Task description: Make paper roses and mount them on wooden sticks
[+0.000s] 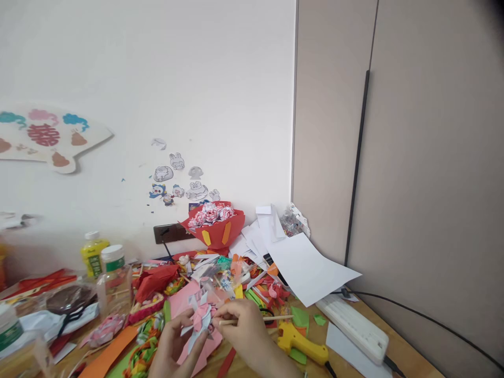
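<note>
A pink and white paper flower [201, 318] is held between the fingers and thumb of my left hand [175, 344], low in the middle of the view. My right hand [246, 328] pinches a thin wooden stick [275, 317], its left end close to the flower's right side. Pink paper [185, 298] lies beneath and behind the flower. Just right of my right hand rests a yellow glue gun [301, 341].
Paper scraps cover the table [409, 357]. A red bouquet [216, 233] stands at the wall, with white sheets [311, 268] right of it. A power strip [354, 328] lies at the right, a yellow bottle [93, 254] and clear jar [114, 283] at the left.
</note>
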Demonstrator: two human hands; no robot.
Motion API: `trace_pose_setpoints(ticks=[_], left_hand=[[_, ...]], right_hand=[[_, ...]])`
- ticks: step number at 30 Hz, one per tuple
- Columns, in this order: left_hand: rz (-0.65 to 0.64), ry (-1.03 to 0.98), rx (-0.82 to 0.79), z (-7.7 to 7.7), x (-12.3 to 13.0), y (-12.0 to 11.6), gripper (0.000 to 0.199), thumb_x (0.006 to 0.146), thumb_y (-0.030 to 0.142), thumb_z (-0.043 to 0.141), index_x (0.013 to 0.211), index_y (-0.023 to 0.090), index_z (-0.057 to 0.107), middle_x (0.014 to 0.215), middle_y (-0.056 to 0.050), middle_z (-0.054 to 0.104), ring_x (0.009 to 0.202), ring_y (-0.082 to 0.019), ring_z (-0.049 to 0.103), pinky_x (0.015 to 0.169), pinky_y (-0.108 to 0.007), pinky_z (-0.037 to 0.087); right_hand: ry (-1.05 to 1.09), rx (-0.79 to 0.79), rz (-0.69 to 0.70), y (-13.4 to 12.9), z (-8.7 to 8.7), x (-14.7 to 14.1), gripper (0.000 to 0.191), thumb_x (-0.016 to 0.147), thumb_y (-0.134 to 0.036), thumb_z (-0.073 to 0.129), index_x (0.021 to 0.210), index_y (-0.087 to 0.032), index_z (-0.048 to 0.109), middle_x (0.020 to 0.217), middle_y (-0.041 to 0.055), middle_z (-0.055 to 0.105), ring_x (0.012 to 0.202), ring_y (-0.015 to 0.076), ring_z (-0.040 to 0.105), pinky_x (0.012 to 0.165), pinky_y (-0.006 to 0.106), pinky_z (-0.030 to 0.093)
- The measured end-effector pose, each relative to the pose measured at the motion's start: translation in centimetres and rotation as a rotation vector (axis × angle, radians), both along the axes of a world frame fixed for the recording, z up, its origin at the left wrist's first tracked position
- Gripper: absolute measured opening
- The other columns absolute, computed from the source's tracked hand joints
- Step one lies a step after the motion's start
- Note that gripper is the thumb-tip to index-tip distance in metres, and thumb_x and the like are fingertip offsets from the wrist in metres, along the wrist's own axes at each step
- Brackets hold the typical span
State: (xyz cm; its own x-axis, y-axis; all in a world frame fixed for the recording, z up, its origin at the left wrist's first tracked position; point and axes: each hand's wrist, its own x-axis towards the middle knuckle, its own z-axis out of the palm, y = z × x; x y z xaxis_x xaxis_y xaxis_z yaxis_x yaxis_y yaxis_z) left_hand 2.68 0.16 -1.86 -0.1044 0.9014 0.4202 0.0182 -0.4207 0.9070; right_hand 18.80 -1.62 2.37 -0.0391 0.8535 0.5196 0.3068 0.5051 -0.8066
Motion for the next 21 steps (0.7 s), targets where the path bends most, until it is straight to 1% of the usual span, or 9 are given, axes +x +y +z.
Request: trace_pose_setpoints(ticks=[2,5,7,12,14,16,21], left_hand=[[0.005,0.005,0.007,-0.48,-0.10,0.16,0.042,0.055,0.048,0.078,0.078,0.021,0.057,0.104,-0.007,0.064,0.100,-0.028,0.064,0.083,-0.036,0.055],[0.003,0.015,0.024,-0.78,-0.11,0.23,0.039,0.057,0.046,0.078,0.079,0.021,0.057,0.103,-0.006,0.065,0.102,-0.027,0.063,0.086,-0.036,0.053],[0.006,0.024,0.031,-0.74,-0.06,0.19,0.039,0.058,0.045,0.078,0.082,0.021,0.058,0.102,-0.005,0.065,0.102,-0.027,0.063,0.087,-0.037,0.052],[-0.001,0.020,0.033,-0.66,-0.04,0.07,0.040,0.060,0.044,0.077,0.087,0.022,0.059,0.107,-0.006,0.063,0.100,-0.028,0.064,0.088,-0.042,0.052],[-0.011,0.025,0.032,-0.73,-0.08,0.07,0.040,0.061,0.044,0.077,0.088,0.021,0.058,0.107,-0.006,0.062,0.102,-0.029,0.062,0.089,-0.043,0.051],[-0.017,0.033,0.038,-0.78,-0.04,0.07,0.038,0.062,0.043,0.076,0.086,0.021,0.057,0.107,-0.006,0.061,0.104,-0.028,0.061,0.090,-0.043,0.050],[0.040,0.032,0.101,-0.56,0.52,-0.14,0.040,0.061,0.047,0.075,0.084,0.021,0.056,0.100,-0.005,0.059,0.100,-0.027,0.062,0.084,-0.041,0.054]], right_hand=[[0.049,-0.053,0.005,0.26,-0.36,-0.27,0.012,0.065,-0.015,0.061,0.067,-0.020,0.072,0.053,-0.0037,0.059,0.048,0.0101,0.051,0.047,0.018,0.037],[0.090,-0.099,0.014,0.45,-0.70,-0.55,0.009,0.064,-0.016,0.063,0.066,-0.019,0.071,0.053,-0.0036,0.058,0.048,0.0102,0.052,0.045,0.017,0.039],[0.095,-0.105,0.014,0.36,-0.65,-0.59,0.011,0.064,-0.013,0.061,0.066,-0.018,0.070,0.053,-0.0037,0.058,0.049,0.0102,0.053,0.045,0.017,0.039],[0.058,-0.084,-0.006,0.10,-0.45,-0.46,0.015,0.064,-0.008,0.060,0.067,-0.018,0.071,0.056,-0.0034,0.061,0.052,0.0106,0.056,0.048,0.017,0.040],[0.020,-0.058,-0.027,0.21,-0.66,-0.41,0.016,0.065,-0.008,0.061,0.067,-0.019,0.071,0.058,-0.0031,0.063,0.054,0.0112,0.057,0.050,0.018,0.040],[-0.024,-0.001,-0.055,0.36,-0.93,-0.36,0.017,0.065,-0.007,0.061,0.069,-0.021,0.072,0.061,-0.0030,0.064,0.057,0.0117,0.057,0.052,0.018,0.040],[-0.146,0.163,-0.076,0.21,-1.15,-0.13,0.020,0.071,-0.008,0.055,0.071,-0.022,0.070,0.065,-0.0027,0.065,0.060,0.0114,0.056,0.058,0.020,0.039]])
